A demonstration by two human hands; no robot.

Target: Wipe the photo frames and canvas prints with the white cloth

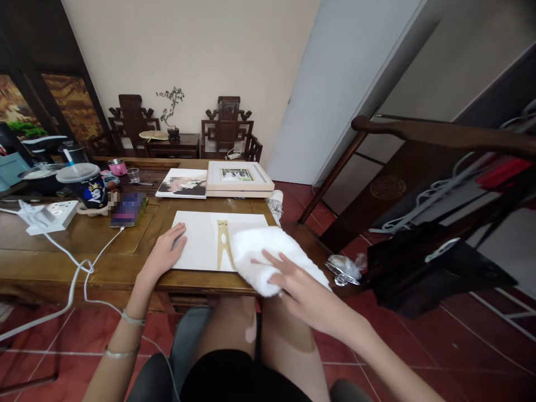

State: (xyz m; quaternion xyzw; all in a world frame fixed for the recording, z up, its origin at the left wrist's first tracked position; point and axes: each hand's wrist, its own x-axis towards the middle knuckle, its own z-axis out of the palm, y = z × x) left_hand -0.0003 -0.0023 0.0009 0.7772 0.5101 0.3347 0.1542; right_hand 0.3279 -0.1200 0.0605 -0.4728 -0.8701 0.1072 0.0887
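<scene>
On the wooden table in front of me lies a flat white panel (pixel 196 240). A beige, fork-legged flat piece (pixel 223 245) is on its middle. My left hand (pixel 167 248) rests at the panel's left edge, its fingers stretched out over the corner and holding nothing. A fluffy white towel (pixel 259 251) covers the panel's right part and hangs past the table's front edge. My right hand (pixel 293 282) grips the towel from above, with some fingers extended across it and a fold bunched beneath them.
Behind the panel are a photo print (pixel 182 183) and a light wooden picture frame (pixel 238 178). To the left stand a lidded drink cup (pixel 87 187), a phone (pixel 129 209) on a cable and a white power strip (pixel 52 215). A wooden chair (pixel 385 167) is at the right.
</scene>
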